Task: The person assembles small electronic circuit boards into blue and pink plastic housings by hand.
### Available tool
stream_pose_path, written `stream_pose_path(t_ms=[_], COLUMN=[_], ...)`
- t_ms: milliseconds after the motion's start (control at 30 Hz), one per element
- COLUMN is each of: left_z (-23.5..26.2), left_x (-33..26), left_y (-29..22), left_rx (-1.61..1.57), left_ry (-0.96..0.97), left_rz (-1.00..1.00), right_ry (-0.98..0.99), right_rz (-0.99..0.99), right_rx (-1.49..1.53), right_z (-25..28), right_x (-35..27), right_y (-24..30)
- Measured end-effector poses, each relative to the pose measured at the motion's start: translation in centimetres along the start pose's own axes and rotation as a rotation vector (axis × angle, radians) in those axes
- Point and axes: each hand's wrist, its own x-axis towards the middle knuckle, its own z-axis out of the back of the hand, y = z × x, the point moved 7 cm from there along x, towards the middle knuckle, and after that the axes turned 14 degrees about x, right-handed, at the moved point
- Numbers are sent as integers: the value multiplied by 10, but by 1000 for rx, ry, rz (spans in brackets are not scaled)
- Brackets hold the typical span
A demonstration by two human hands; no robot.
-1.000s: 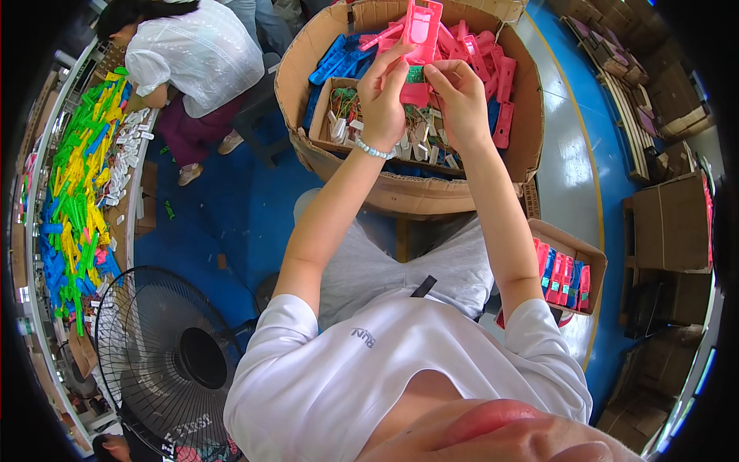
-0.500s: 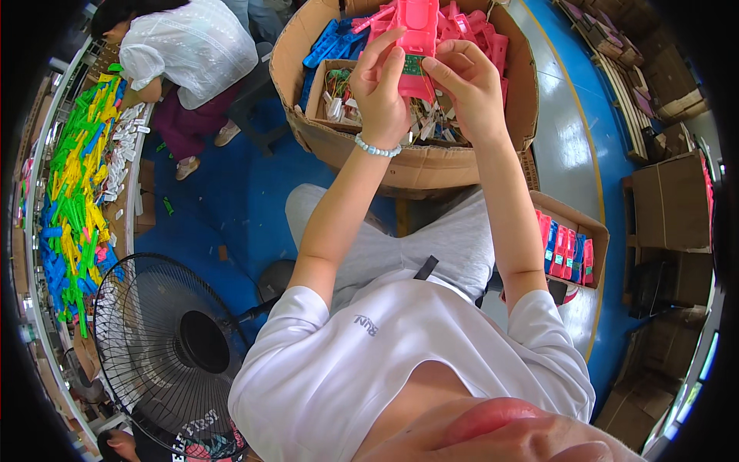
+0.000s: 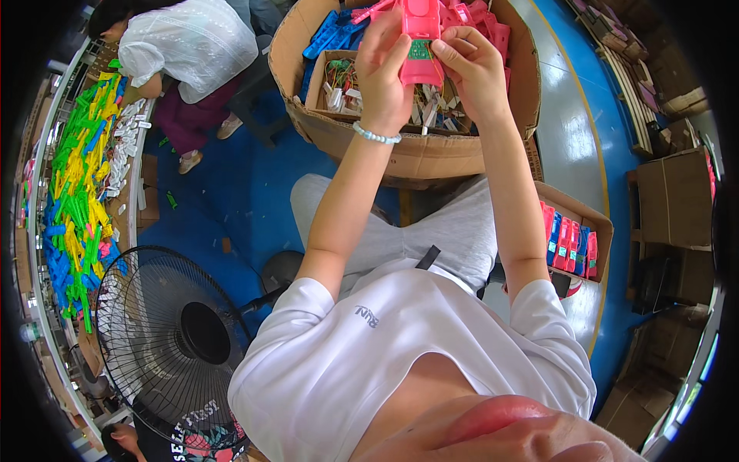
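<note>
Over a large cardboard box, my left hand (image 3: 385, 81) is wrapped round one side of a pink plastic shell (image 3: 421, 73). A small green circuit board (image 3: 420, 50) lies in the shell's middle hollow. My right hand (image 3: 473, 73) pinches the other side, its thumb at the board's edge. Fingers partly hide both sides of the shell. Below, a smaller carton (image 3: 323, 86) holds white parts with thin coloured wires.
Pink shells (image 3: 499, 38) and blue shells (image 3: 335, 35) lie in the large box (image 3: 431, 158). At right, a carton (image 3: 603, 231) holds red and blue pieces. A black fan (image 3: 173, 331) stands at left. Beyond it, a person (image 3: 188, 50) sits by a table of coloured parts (image 3: 77, 185).
The shell has tilted and moved slightly down, showing more of the board and the shell's lower end. Both hands keep hold of it.
</note>
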Motion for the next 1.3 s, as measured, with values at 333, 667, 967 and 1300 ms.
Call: stream_pose_path(t_ms=[333, 667, 967, 1300], left_z=[3, 25, 26, 46], left_x=[42, 55, 48, 39], left_y=[18, 19, 21, 59], left_rx=[-222, -123, 230, 365], left_ry=[142, 163, 194, 261], left_rz=[196, 239, 157, 119], right_ry=[205, 126, 100, -2], right_rz=[-247, -74, -69, 40], right_rx=[-101, -816, -599, 358], right_z=[47, 43, 67, 96], right_x=[-8, -9, -1, 16], right_y=[-31, -20, -21, 17])
